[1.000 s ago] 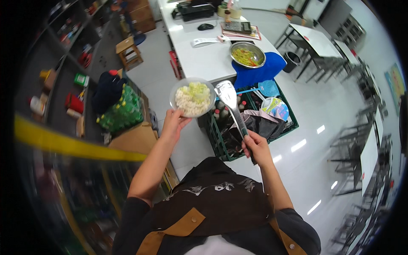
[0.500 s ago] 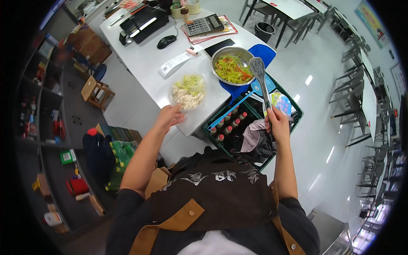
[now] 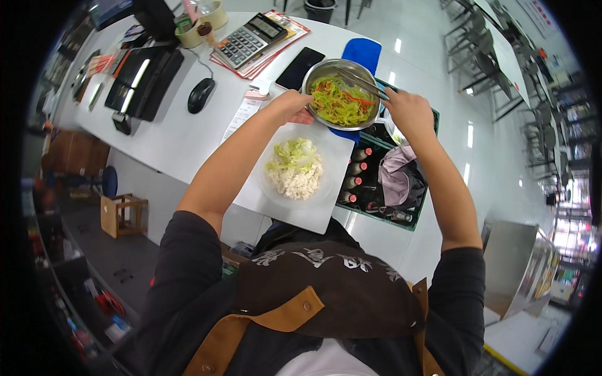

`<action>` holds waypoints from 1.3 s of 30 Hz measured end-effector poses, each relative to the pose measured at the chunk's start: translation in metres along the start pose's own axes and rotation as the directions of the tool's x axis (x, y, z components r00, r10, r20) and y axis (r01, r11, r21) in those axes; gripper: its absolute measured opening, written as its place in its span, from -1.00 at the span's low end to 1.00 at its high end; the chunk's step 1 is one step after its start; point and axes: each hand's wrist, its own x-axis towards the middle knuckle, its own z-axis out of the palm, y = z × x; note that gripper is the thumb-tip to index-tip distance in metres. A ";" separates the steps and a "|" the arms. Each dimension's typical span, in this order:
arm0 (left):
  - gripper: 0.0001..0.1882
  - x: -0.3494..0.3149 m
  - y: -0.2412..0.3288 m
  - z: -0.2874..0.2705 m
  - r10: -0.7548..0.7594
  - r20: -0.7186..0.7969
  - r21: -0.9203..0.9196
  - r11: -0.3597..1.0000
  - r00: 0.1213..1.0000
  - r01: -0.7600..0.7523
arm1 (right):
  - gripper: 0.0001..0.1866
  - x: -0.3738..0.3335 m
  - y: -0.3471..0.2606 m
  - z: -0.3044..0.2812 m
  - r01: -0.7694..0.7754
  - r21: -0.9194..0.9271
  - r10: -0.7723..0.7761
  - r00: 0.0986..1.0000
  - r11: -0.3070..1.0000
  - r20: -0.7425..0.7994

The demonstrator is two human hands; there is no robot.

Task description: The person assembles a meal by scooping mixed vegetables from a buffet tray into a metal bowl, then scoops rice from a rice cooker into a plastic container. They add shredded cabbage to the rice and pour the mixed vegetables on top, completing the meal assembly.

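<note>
A metal bowl (image 3: 374, 70) of shredded green and orange-red vegetables (image 3: 340, 105) sits at the counter's right edge, partly over a blue board. My left hand (image 3: 295, 106) grips the bowl's left rim, thumb near the edge and fingers lower on the side. From the right, my right hand (image 3: 409, 111) is closed on the handle of a grey spatula (image 3: 364, 83), whose head reaches into the bowl above the vegetables. Below my left forearm rests a clear round container (image 3: 268, 183) holding white rice (image 3: 296, 180) and pale green cabbage pieces (image 3: 292, 153).
Near the bowl lie a black phone (image 3: 301, 69), a receipt (image 3: 238, 119) and a calculator (image 3: 249, 41) on papers. A mouse (image 3: 200, 95) and black machine (image 3: 143, 81) stand left. Right of the counter, a green crate (image 3: 404, 224) holds bottles (image 3: 357, 168) and a pink-and-black cloth (image 3: 399, 175).
My left hand has moved from beside the rice container to the bowl's rim and taken hold. My right hand has lowered the spatula from above the crate into the bowl.
</note>
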 end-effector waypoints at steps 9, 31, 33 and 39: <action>-0.69 0.004 -0.003 -0.016 0.204 0.008 -0.089 0.975 0.979 -0.202 | -0.79 0.008 -0.050 -0.056 0.145 -0.111 -0.111 0.958 0.983 0.265; -0.77 -0.183 -0.059 -0.034 0.698 -0.272 0.627 0.650 0.662 -0.428 | -0.65 -0.068 -0.062 -0.129 -0.057 0.288 -0.054 0.931 0.956 0.361; -0.78 -0.187 -0.062 -0.033 0.713 -0.291 0.640 0.641 0.637 -0.425 | -0.64 -0.070 -0.064 -0.130 -0.038 0.282 -0.070 0.930 0.959 0.361; -0.81 -0.203 -0.070 -0.032 0.749 -0.324 0.693 0.604 0.578 -0.394 | -0.62 -0.079 -0.062 -0.142 -0.044 0.298 -0.069 0.931 0.954 0.359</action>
